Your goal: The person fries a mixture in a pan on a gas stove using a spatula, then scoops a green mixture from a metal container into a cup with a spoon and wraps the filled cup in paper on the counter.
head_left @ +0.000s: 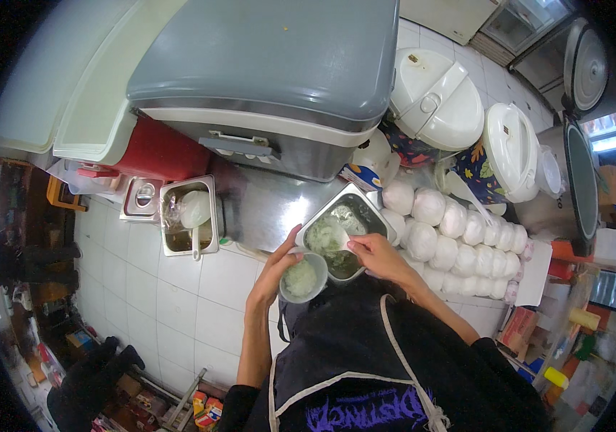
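Observation:
My left hand (272, 270) is closed round a small white bowl (320, 279), tilted a little at the near corner of a steel pan. Pale green, shredded-looking food (298, 278) lies in the bowl. Over the pan (376, 207), my right hand (380, 257) grips a white spoon (339, 236), its head down among more of the pale green food (318, 235). Liquid seems to stand in the pan round the food. What exactly the food is, I cannot make out.
Stacked white foam cups or bowls (459, 241) fill the counter at right, below two white-lidded containers (441, 97). A large grey-lidded cooler (265, 57) stands at the back. Another steel pan (212, 241) with a ladle (196, 241) sits left. A dark-clothed person (81, 385) shows at lower left.

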Action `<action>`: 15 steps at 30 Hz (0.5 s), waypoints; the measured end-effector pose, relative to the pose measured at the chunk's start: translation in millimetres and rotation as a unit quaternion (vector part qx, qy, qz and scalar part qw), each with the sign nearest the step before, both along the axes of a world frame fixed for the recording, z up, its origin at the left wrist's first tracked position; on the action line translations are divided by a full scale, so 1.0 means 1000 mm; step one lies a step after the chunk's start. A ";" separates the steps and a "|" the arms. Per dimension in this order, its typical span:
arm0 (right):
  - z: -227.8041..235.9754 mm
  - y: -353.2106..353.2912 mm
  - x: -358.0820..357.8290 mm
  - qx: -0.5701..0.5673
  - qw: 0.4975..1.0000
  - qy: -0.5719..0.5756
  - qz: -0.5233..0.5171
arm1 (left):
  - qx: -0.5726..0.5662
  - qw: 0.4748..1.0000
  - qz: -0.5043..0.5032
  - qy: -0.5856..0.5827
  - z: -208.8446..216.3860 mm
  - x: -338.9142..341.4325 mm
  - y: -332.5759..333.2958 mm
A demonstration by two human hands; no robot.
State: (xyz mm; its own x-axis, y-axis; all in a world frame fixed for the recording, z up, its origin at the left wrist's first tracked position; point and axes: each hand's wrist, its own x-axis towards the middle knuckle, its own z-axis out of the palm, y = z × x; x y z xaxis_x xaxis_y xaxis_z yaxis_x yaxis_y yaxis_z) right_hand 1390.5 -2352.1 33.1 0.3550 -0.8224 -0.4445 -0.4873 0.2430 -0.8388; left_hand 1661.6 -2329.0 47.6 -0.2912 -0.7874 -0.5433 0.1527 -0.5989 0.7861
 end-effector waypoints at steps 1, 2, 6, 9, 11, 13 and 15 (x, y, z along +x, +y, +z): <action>0.000 0.000 -0.003 0.029 1.000 -0.007 -0.009 | 0.008 1.000 0.004 0.006 -0.001 0.000 0.000; 0.000 0.000 -0.005 -0.002 1.000 -0.024 -0.011 | 0.012 1.000 0.011 0.005 -0.001 0.000 0.001; -0.001 0.001 -0.015 0.057 0.996 -0.060 -0.028 | -0.007 1.000 0.020 0.012 -0.004 -0.003 0.003; -0.001 0.002 -0.022 0.063 0.994 -0.081 -0.028 | 0.003 0.999 0.025 0.021 -0.005 -0.005 0.006; -0.001 0.004 -0.026 0.062 0.993 -0.094 -0.036 | -0.015 0.999 0.030 0.008 -0.006 -0.004 0.008; 0.001 0.005 -0.029 0.106 0.988 -0.105 -0.051 | 0.010 0.999 0.035 0.029 -0.009 -0.004 0.009; 0.005 0.005 -0.033 0.130 0.980 -0.139 -0.058 | 0.014 0.999 0.034 0.025 -0.013 -0.003 0.010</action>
